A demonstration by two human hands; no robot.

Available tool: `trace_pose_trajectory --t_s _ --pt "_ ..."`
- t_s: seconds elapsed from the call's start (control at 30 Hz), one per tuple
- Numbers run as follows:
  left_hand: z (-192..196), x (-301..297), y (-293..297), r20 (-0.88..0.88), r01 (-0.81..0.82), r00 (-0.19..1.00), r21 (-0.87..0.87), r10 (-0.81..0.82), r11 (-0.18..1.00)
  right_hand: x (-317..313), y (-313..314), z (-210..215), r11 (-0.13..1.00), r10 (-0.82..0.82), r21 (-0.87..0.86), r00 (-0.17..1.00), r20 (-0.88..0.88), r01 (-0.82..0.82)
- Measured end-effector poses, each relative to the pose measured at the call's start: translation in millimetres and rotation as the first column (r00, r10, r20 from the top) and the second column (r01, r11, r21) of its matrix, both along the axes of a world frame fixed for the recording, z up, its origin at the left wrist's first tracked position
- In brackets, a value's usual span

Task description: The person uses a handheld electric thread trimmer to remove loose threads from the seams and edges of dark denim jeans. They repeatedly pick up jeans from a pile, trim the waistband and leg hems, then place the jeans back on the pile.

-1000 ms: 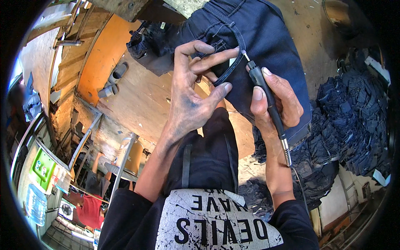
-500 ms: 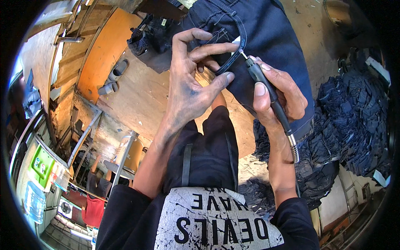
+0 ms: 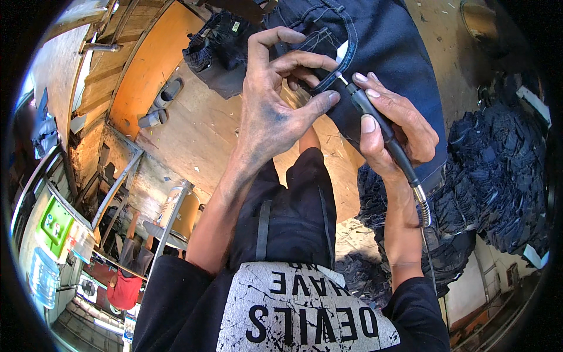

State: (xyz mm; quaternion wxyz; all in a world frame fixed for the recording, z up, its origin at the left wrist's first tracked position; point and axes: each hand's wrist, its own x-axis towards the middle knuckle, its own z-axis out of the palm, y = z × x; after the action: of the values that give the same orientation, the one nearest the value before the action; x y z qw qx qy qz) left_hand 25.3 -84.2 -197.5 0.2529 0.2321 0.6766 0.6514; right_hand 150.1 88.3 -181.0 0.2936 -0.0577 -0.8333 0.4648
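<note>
Tip of the rotary tool [image 3: 375, 120] behind the left hand [image 3: 275, 111]; jeans [image 3: 387, 53] cut off at top edge.

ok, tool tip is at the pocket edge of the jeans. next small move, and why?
Probably draw the rotary tool tip a little along the pocket seam. The right hand holds it like a pen, its tip at the edge of the dark jeans, which the left hand pinches taut.

A worn plywood floor [image 3: 199, 135] is lit by daylight. An orange panel [image 3: 146, 70] is seen at upper left; stacked dark denim [image 3: 504, 176] is piled at right.
</note>
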Motion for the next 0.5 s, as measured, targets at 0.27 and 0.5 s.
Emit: trace_pose_trajectory --t_s 0.27,0.5 --pt "-2.7 2.4 -5.5 0.003 0.037 0.999 -0.018 -0.037 0.999 4.0 -1.7 4.2 0.997 0.066 0.026 0.997 0.050 -0.067" --pt "-5.5 -1.8 -7.6 -0.044 0.065 0.997 -0.037 -0.066 0.997 0.5 -4.5 6.7 0.994 0.080 0.070 0.995 0.061 -0.085"
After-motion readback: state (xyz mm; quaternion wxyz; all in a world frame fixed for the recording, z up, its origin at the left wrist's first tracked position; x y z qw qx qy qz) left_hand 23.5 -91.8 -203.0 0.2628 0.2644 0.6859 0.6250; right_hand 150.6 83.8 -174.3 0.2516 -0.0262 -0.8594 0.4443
